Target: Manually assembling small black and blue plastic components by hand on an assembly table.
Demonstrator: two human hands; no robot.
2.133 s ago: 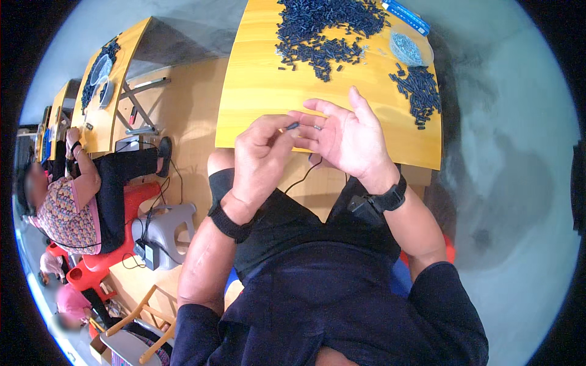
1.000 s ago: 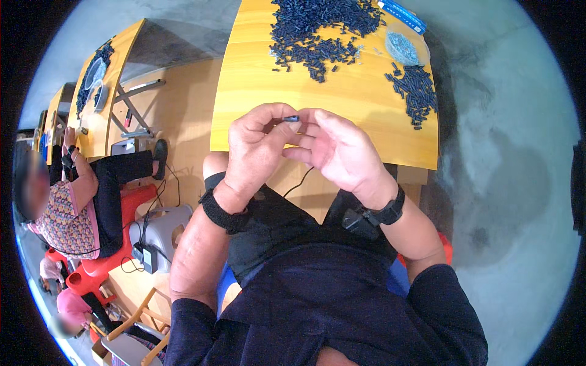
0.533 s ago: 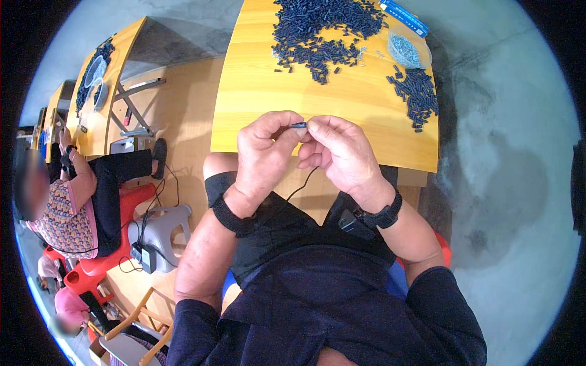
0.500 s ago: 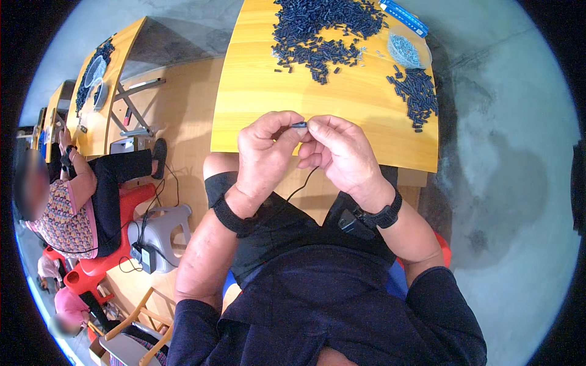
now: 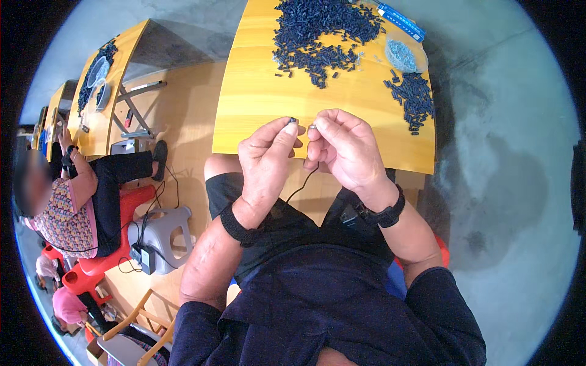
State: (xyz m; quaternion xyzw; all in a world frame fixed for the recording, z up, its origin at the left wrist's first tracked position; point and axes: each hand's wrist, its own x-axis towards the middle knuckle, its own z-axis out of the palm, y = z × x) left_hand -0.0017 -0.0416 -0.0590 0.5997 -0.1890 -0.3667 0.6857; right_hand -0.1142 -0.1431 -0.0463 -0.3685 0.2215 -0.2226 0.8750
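Between the thumb and forefinger of my left hand is a small dark cylindrical piece, mostly covered by the fingers. My right hand pinches a tiny silvery metal piece. A narrow gap separates the two sets of fingertips, held above the near edge of the yellow wooden table. Farther back on the table lies a big heap of short dark cylindrical pieces. A smaller heap of similar pieces is by the right edge.
A clear plastic bowl holds small light-blue pieces, beside a blue and white long box at the far right. A black cable hangs below my hands. On the left a co-worker sits at another table, near a grey stool.
My fingertips, which met around a small dark piece, have drawn apart. The dark piece is now in my left hand, and a tiny metal piece shows in my right.
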